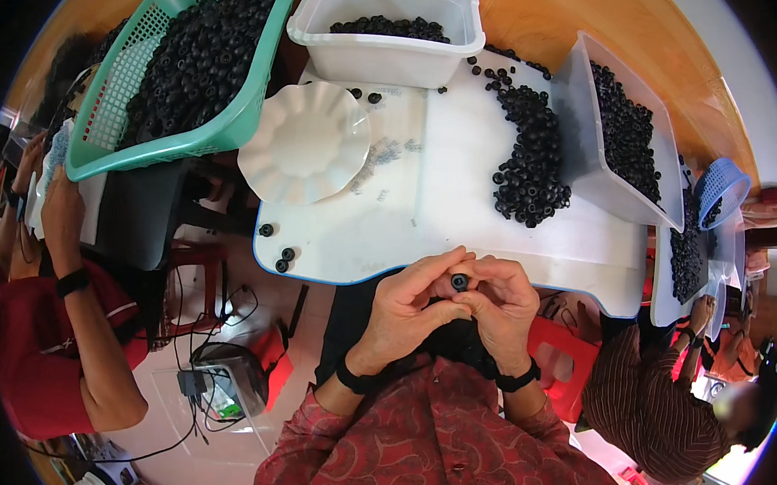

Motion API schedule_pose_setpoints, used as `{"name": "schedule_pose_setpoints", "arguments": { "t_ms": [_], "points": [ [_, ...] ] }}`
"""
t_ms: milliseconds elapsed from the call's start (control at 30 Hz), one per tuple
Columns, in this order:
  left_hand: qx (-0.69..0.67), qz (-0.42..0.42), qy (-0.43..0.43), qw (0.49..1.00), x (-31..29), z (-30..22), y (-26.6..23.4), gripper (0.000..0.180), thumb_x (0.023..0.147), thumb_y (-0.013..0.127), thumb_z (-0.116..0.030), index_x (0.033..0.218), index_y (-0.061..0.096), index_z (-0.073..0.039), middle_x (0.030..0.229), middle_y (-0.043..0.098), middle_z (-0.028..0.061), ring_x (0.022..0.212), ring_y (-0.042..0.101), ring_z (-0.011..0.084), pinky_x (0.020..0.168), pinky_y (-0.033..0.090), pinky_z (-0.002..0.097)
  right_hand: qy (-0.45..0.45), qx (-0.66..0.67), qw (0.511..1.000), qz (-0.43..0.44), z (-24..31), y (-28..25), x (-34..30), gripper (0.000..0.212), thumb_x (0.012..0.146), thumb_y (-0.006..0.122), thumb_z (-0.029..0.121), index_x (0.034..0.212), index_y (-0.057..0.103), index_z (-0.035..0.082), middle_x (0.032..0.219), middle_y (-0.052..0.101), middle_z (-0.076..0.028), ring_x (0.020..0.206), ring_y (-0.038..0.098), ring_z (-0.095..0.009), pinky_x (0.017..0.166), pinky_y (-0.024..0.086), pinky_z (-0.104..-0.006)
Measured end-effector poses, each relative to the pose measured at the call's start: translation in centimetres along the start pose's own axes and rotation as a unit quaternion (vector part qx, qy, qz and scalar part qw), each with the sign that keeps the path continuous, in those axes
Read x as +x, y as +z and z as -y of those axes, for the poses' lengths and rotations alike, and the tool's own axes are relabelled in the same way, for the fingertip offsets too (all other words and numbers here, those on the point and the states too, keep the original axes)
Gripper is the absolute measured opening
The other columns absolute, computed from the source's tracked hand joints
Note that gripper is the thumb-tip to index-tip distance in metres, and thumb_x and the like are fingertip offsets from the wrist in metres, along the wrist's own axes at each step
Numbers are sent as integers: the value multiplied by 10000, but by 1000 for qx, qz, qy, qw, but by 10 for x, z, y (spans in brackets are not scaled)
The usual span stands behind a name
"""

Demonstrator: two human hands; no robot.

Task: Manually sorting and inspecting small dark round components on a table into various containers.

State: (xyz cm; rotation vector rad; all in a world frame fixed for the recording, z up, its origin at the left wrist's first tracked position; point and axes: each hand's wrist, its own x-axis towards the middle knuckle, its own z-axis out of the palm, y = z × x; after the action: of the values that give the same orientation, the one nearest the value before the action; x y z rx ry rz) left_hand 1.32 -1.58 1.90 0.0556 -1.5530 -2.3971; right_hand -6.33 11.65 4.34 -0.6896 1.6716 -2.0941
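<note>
Your left hand (410,310) and right hand (506,305) meet at the near edge of the tabletop (335,237), fingers of both clamped on one small black part (459,282). Its round end faces up toward you, likely so you can look straight at it. The loose black pile (530,158) lies beside the translucent bin (582,133), probably for easy reach; the scalloped white plate (302,141) sits to the left, perhaps to suit your left hand.
</note>
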Motion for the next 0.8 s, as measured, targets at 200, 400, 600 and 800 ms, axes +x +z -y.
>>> {"name": "schedule_pose_setpoints", "arguments": {
  "t_ms": [200, 400, 600, 800],
  "points": [
    [-62, -23, 6, 998, 0, -7, 8, 566, 848, 681, 86, 1378, 494, 22, 1171, 608, 95, 886, 579, 93, 797, 531, 239, -37, -32, 999, 0, -1, -3, 1, 297, 831, 690, -92, 1098, 580, -25, 1099, 669, -143, 863, 604, -135, 796, 509, -267],
    [-99, -79, -75, 989, -4, -4, 1, 379, 925, 628, 9, 1297, 559, 38, 1031, 647, 66, 856, 620, 100, 737, 544, 229, -62, -166, 984, 28, 5, -3, -3, 327, 816, 710, -68, 1126, 636, 9, 1006, 660, -90, 839, 629, -122, 757, 517, -249],
    [-111, -110, -121, 980, -3, -2, 7, 293, 928, 636, -39, 1214, 620, 22, 909, 675, 49, 773, 628, 96, 655, 534, 226, -73, -185, 980, -15, 11, 1, -6, 275, 807, 720, -52, 1064, 684, 38, 997, 659, -87, 811, 649, -137, 732, 524, -246],
    [-112, -108, -188, 970, -1, -8, 12, 199, 955, 630, -131, 1084, 641, 20, 870, 662, 44, 724, 623, 82, 626, 538, 211, -119, -240, 963, -44, 2, -6, -9, 127, 813, 726, -24, 931, 697, 12, 986, 664, -95, 826, 664, -164, 729, 531, -260]
  ]
}}
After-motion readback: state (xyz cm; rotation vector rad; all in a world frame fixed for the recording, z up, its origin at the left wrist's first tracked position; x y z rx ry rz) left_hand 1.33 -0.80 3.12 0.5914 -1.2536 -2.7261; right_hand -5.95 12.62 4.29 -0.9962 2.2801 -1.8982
